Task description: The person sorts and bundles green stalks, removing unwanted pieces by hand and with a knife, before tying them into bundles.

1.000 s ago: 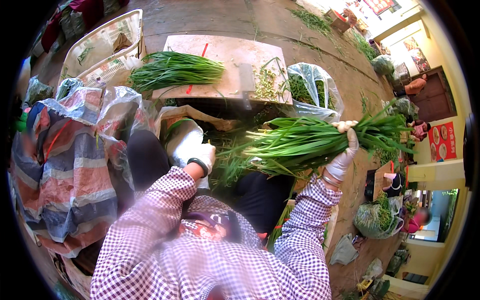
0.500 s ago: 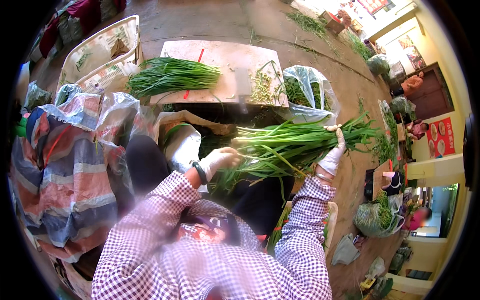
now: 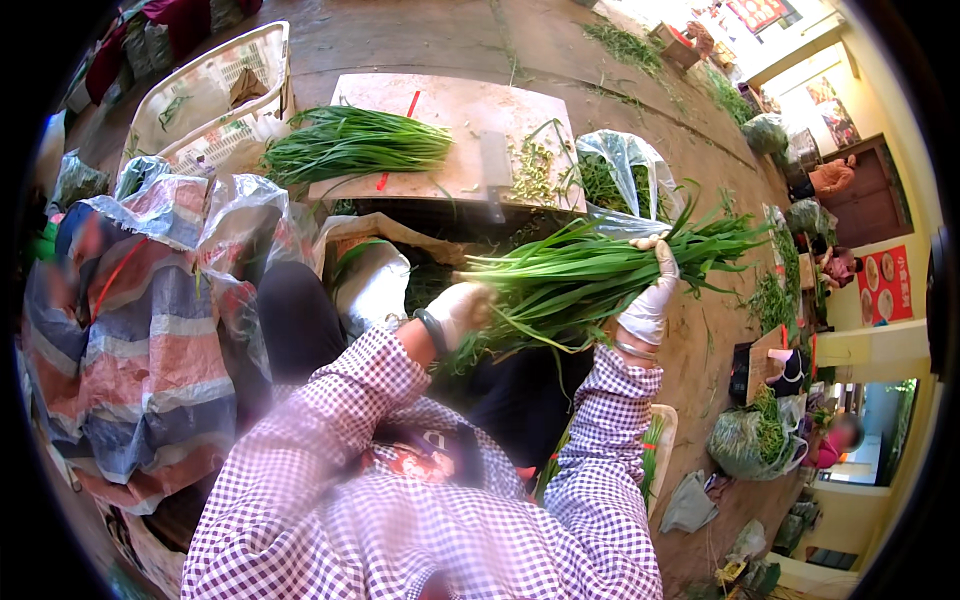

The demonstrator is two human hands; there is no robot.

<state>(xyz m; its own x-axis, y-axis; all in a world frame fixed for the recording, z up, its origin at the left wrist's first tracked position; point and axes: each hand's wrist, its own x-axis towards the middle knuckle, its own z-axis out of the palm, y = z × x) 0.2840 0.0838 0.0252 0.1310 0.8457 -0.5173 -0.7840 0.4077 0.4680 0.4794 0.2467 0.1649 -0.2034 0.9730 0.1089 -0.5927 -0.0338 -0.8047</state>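
**Right hand gripping green bunch, left hand at stem ends**

Right hand (image 3: 650,295), white-gloved: wrapped round a bunch of long green stalks (image 3: 560,275) from the near side, fingertips showing on the far side. Bunch is up in the air in front of the person, roughly level, pale stem ends to the left, leaf tips splayed out right. Left hand (image 3: 462,310), also gloved, dark bangle (image 3: 433,332) on the wrist: just beside the pale ends, fingers look curled (blurred, so can't tell if it's holding any stalks).

Beyond the hands, low counter (image 3: 450,98) with pale top. On it: second green bunch (image 3: 370,142) lying at the left, over a red strip (image 3: 412,104); cleaver (image 3: 494,165) with wide blade, near the middle; scattered pale trimmings (image 3: 532,172) right of the blade. Clear plastic bag (image 3: 660,175) with greens inside sits just right of the counter.

Left side: off-white crate (image 3: 205,95) near the counter, striped woven sheet (image 3: 130,350) in red, blue and white nearer the person. Purple-and-white checked sleeves on both arms. Floor (image 3: 690,150) has loose green scraps; more bagged greens (image 3: 755,435) off to the right.
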